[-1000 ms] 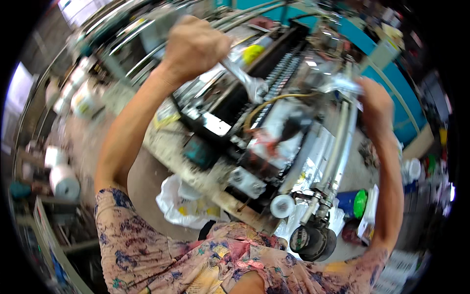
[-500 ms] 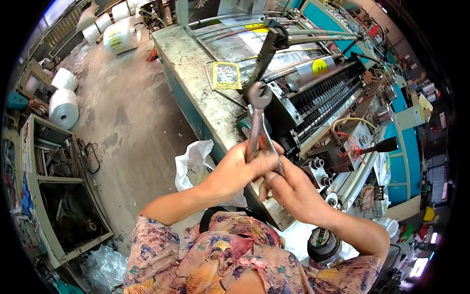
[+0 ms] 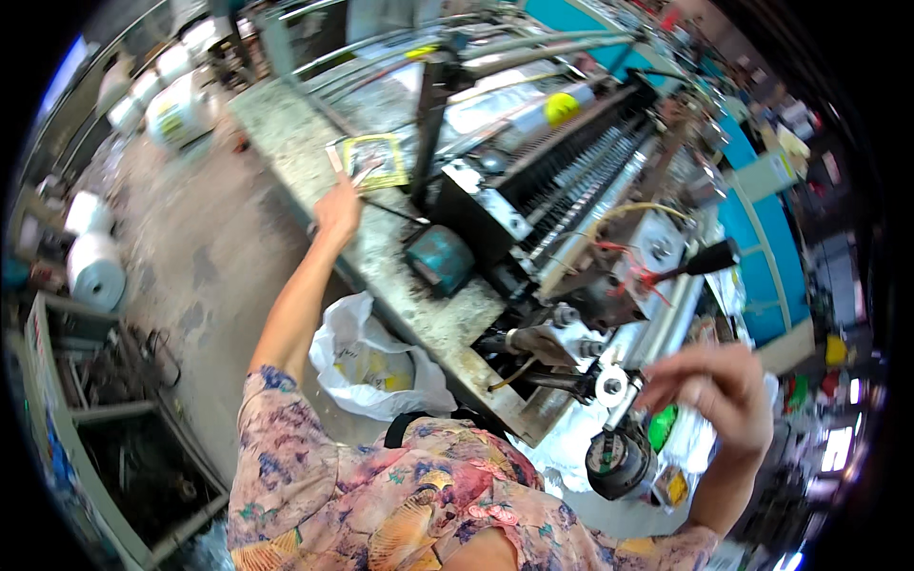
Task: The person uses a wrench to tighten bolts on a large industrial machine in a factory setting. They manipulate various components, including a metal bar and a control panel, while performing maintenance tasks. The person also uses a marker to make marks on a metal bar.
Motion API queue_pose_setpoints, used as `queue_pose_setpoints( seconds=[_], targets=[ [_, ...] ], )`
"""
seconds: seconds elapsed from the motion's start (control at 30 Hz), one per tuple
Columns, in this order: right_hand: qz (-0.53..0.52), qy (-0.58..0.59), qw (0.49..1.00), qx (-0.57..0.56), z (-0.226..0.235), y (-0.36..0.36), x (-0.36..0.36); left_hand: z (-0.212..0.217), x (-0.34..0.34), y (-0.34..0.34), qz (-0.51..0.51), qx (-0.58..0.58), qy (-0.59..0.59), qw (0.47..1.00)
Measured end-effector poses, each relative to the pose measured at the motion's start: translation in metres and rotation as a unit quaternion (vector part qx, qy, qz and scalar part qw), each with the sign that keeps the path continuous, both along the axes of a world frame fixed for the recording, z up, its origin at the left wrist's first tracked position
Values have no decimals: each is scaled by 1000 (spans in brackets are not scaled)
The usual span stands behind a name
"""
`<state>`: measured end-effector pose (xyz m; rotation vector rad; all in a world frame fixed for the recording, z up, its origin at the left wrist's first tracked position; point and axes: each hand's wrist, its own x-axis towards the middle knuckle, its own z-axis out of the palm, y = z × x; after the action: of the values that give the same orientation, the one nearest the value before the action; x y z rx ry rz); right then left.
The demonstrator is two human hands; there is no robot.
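One yellow-bordered flat packet point(image 3: 390, 152) is seen on the worn bench top point(image 3: 271, 128), just beside the fingertips of the left hand point(image 3: 338, 211). Whether anything is grasped there cannot be told; the fingers are blurred. The right hand point(image 3: 719, 390) is held well apart, released, fingers loosely bent, near one white roller end point(image 3: 611, 373). One black-handled lever point(image 3: 714, 257) and one white plastic bag point(image 3: 428, 390) are noted. Two lower white rolls point(image 3: 95, 271) are counted; those beyond are overlapped.
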<state>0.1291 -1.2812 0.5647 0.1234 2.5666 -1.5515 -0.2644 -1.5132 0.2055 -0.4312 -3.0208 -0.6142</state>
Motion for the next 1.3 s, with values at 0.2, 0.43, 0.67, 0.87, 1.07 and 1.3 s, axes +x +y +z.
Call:
queue_pose_setpoints(
  seconds=[0.2, 0.43, 0.67, 0.87, 1.07, 1.3],
  targets=[
    [-213, 105, 934, 268, -19, 69, -39, -13, 10, 23, 31, 31, -11, 999],
    [-121, 63, 888, 439, -38, 79, -79, -20, 22, 21, -18, -62, 103, 993],
    [69, 155, 912, 374, -25, 94, -73, -16, 27, 10, -19, -48, 119, 992],
    [-28, 119, 926, 358, -20, 87, -75, -18, 27, 5, -36, -42, 153, 987],
    [-29, 116, 898, 425, -39, 92, -74, -14, 40, -3, -38, -28, 149, 988],
    [-48, 143, 880, 451, -34, 98, -76, -17, 45, -10, -35, -35, 147, 988]
  ],
)
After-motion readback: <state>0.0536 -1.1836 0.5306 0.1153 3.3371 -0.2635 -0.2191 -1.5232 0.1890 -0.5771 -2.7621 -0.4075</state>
